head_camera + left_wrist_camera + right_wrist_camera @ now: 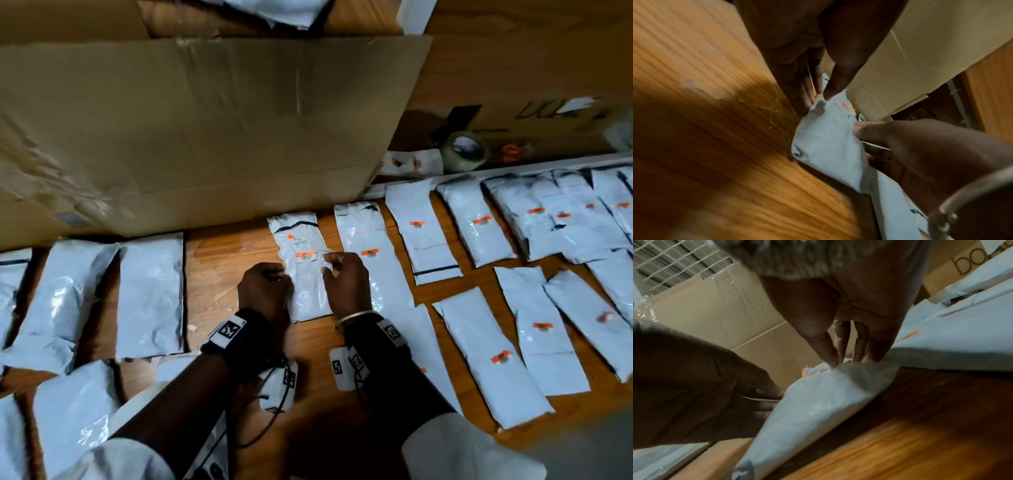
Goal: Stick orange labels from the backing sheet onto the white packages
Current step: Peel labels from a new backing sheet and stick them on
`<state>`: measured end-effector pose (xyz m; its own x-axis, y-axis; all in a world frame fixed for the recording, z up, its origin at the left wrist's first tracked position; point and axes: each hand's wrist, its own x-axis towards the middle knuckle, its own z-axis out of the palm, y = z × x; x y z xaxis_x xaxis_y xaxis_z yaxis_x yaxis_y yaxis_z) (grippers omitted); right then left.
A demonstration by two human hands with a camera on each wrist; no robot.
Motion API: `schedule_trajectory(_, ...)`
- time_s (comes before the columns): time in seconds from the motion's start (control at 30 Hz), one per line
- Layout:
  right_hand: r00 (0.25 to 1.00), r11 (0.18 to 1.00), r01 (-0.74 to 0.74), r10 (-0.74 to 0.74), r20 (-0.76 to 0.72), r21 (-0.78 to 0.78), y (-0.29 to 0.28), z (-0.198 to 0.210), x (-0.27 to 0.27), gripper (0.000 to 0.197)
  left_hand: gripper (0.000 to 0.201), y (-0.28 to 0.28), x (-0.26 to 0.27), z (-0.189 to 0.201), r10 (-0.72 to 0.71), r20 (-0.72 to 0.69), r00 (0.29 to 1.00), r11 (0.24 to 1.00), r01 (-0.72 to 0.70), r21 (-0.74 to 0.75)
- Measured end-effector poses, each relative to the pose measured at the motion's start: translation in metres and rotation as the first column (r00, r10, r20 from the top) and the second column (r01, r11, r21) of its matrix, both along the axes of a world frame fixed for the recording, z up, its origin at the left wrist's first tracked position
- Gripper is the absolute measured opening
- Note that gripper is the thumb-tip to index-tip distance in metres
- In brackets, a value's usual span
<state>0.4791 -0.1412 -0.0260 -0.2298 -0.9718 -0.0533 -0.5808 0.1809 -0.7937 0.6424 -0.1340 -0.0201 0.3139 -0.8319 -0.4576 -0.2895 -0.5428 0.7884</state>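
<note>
Both hands' grip (265, 286) (346, 282) on orange-labelled package (303, 274)

2 hands at 6 o'clock: 1 left hand (265, 291), 1 right hand (346, 287). White packages (150, 294) on the table (219, 274): 3 in a row at 9 o'clock, at least 2 more at 7 o'clock, 4 in a row from 12 to 1 o'clock, at least 4 at 3 to 4 o'clock. The overlapping heap at 2 o'clock cannot be counted. Orange labels (370, 253): at least 11 show. 2 cardboard boxes (205, 130), at 11 and 1 o'clock. 1 roll of tape (464, 150) at 2 o'clock.
</note>
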Motion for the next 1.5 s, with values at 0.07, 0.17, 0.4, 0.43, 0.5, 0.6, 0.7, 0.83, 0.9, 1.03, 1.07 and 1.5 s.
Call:
schedule_trajectory(0.07,1.000,0.997,-0.016,0.015,-0.017,-0.070,0.006,0.002,-0.005,0.023,0.016,0.008,0.009,0.003,0.027,-0.004,1.000,0.999,-0.027,-0.025)
schedule_trajectory(0.17,0.997,0.990,-0.068,0.062,-0.048,-0.121,0.025,0.007,-0.008,0.021,0.010,0.035,0.032,0.021,0.071,-0.065,0.995,0.994,-0.076,-0.074)
schedule_trajectory(0.4,0.944,0.952,-0.306,0.298,0.139,0.036,0.102,0.010,0.033,0.014,0.019,0.156,0.115,0.086,0.251,0.248,0.936,0.955,-0.197,-0.224)
schedule_trajectory(0.43,0.927,0.932,-0.356,0.344,0.151,0.063,0.111,0.009,0.042,0.013,0.019,0.174,0.128,0.091,0.295,0.311,0.903,0.946,-0.229,-0.231)
schedule_trajectory(0.5,0.893,0.894,-0.436,0.417,0.170,0.101,0.129,0.007,0.059,0.012,0.016,0.210,0.150,0.094,0.414,0.323,0.851,0.908,-0.361,-0.214)
schedule_trajectory(0.6,0.857,0.854,-0.501,0.467,0.216,0.139,0.148,0.013,0.086,0.011,0.023,0.252,0.171,0.077,0.423,0.324,0.846,0.905,-0.408,-0.116)
schedule_trajectory(0.7,0.824,0.820,-0.553,0.514,0.237,0.147,0.164,0.018,0.112,0.010,0.036,0.277,0.174,0.059,0.311,0.327,0.892,0.941,-0.337,0.025)
schedule_trajectory(0.83,0.815,0.782,-0.576,0.528,0.240,0.237,0.183,0.027,0.143,0.030,0.063,0.287,0.177,0.039,0.203,0.101,0.974,0.967,-0.216,0.137)
schedule_trajectory(0.9,0.827,0.763,-0.561,0.500,0.258,0.321,0.190,0.032,0.155,0.049,0.057,0.285,0.178,0.039,0.179,-0.072,0.981,0.971,-0.165,0.174)
schedule_trajectory(1.03,0.864,0.796,-0.486,0.378,0.331,0.360,0.206,0.036,0.170,0.060,0.017,0.276,0.196,0.041,0.135,-0.184,0.974,0.984,-0.110,0.140)
schedule_trajectory(1.07,0.871,0.817,-0.458,0.335,0.359,0.351,0.209,0.039,0.172,0.057,0.016,0.274,0.202,0.044,0.103,-0.185,0.977,0.990,-0.082,0.118)
schedule_trajectory(1.5,0.903,0.929,-0.319,0.238,0.357,0.187,0.223,0.095,0.150,0.022,0.087,0.263,0.208,0.099,-0.294,0.184,0.938,0.890,0.339,-0.304)
